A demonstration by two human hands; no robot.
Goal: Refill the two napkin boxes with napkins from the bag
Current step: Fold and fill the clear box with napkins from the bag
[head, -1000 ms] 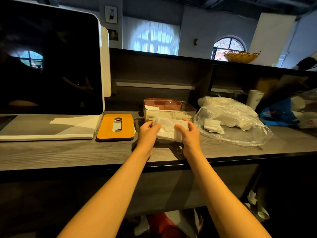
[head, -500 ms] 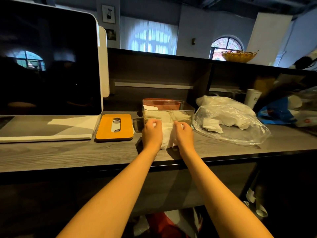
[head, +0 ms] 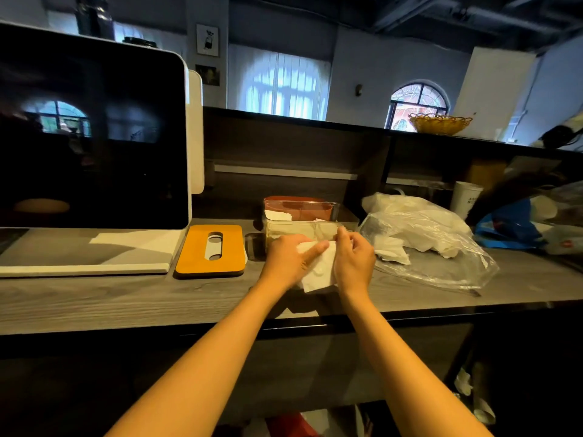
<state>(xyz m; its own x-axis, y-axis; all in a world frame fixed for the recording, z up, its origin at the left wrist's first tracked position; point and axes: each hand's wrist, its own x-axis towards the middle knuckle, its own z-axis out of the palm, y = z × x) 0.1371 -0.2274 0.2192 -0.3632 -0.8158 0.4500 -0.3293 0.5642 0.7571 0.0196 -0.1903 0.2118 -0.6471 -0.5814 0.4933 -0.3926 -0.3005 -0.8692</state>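
Observation:
A small stack of white napkins (head: 318,272) sits between my two hands just in front of the clear napkin box (head: 293,227). My left hand (head: 288,260) holds its left side, index finger stretched across the top. My right hand (head: 355,258) grips the right edge, fingers curled. A second clear box with an orange-red piece (head: 299,207) behind it stands further back. The clear plastic bag (head: 441,244) with loose napkins (head: 391,253) lies to the right on the counter.
An orange lid with a slot (head: 210,250) lies left of the boxes. A big dark monitor (head: 91,140) on a white base fills the left. A paper cup (head: 466,198), blue packaging (head: 511,227) and a yellow basket (head: 440,123) sit right.
The napkin stack came down from above the box to the counter in front of it. My hands closed in on it, then shifted, the left index finger now across the top.

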